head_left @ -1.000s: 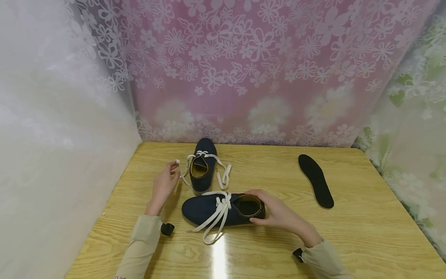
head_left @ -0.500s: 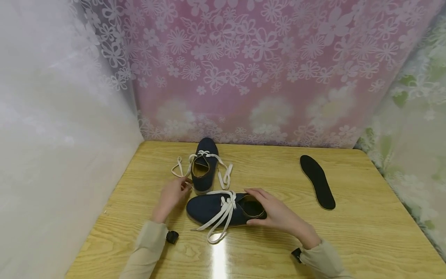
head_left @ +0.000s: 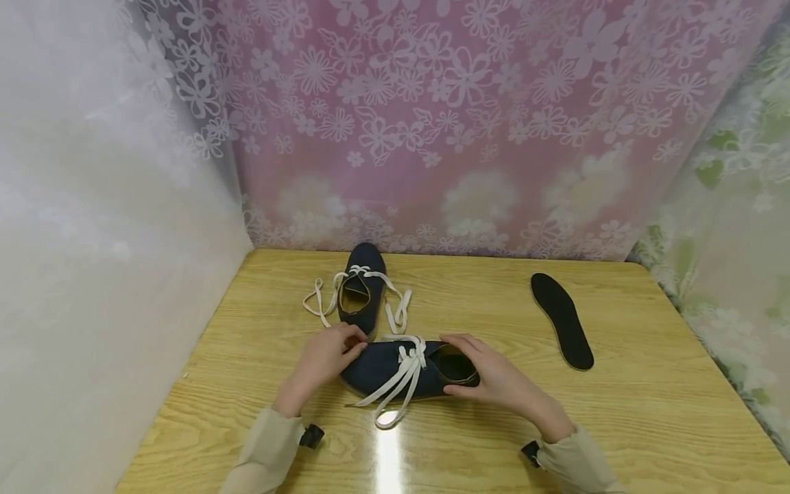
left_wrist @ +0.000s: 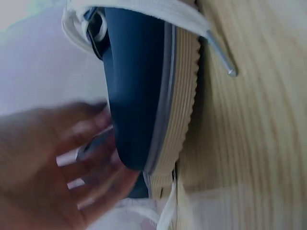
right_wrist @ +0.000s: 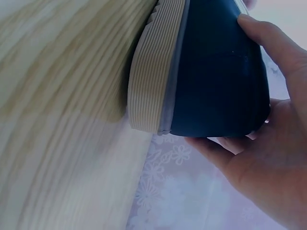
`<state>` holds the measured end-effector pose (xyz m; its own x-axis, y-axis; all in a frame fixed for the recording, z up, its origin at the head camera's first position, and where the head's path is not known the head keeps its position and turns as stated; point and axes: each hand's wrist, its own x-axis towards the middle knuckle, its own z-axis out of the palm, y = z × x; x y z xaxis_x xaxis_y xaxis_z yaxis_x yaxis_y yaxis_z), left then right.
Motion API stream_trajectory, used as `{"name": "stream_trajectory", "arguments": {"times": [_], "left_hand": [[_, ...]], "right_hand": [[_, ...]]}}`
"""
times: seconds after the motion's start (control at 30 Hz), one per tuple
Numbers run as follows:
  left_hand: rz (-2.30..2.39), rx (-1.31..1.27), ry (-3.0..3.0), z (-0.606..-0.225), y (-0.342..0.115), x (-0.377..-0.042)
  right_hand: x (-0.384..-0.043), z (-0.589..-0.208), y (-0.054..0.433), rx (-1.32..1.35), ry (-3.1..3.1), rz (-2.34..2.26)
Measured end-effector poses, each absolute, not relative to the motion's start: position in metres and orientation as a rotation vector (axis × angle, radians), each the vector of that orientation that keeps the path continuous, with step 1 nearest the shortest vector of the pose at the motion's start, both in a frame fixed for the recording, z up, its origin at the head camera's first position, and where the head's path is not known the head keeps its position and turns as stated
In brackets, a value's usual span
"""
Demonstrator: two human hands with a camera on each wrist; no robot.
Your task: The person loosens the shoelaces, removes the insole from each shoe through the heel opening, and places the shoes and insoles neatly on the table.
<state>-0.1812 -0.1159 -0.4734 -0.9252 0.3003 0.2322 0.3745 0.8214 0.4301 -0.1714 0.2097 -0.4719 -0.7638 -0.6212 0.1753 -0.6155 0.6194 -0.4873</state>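
A navy shoe point(head_left: 379, 363) with untied white laces point(head_left: 395, 384) lies sideways on the table, toe to the left. My right hand point(head_left: 496, 377) grips its heel, thumb on the near side and fingers on the far side; the right wrist view shows the heel point(right_wrist: 216, 81) in that hand. At the toe, my left hand point(head_left: 324, 357) reaches over the far side with loosely bent fingers, blurred in the left wrist view beside the toe point(left_wrist: 134, 120). Behind stands a second navy shoe point(head_left: 365, 257), toe pointing away, laces loose on both sides, its heel partly covered by my left hand.
A black insole point(head_left: 561, 321) lies on the right part of the wooden table point(head_left: 648, 412). Flowered pink curtain point(head_left: 432, 137) hangs along the back edge, and pale sheeting point(head_left: 123, 240) borders the left. A black wrist camera sits on each sleeve.
My left hand has let go of the far shoe's left lace and come right to the near shoe's toe. The near shoe has shifted slightly right, with my right hand still on its heel.
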Motion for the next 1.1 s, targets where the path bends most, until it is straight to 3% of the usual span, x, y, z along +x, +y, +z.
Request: {"name": "stream_trajectory", "arguments": {"times": [0.17, 0.33, 1.1], "left_hand": [[-0.792, -0.836, -2.813, -0.475, -0.1, -0.178], [-0.8, -0.97, -2.837, -0.48, -0.084, -0.178], [-0.756, -0.982, -2.906, -0.485, -0.042, -0.188]], "right_hand": [[-0.172, -0.474, 0.221, -1.059, 2.833, -0.86], [-0.171, -0.474, 0.235, -1.007, 2.882, -0.864], [-0.176, -0.476, 0.258, -0.994, 2.94, -0.887]]}}
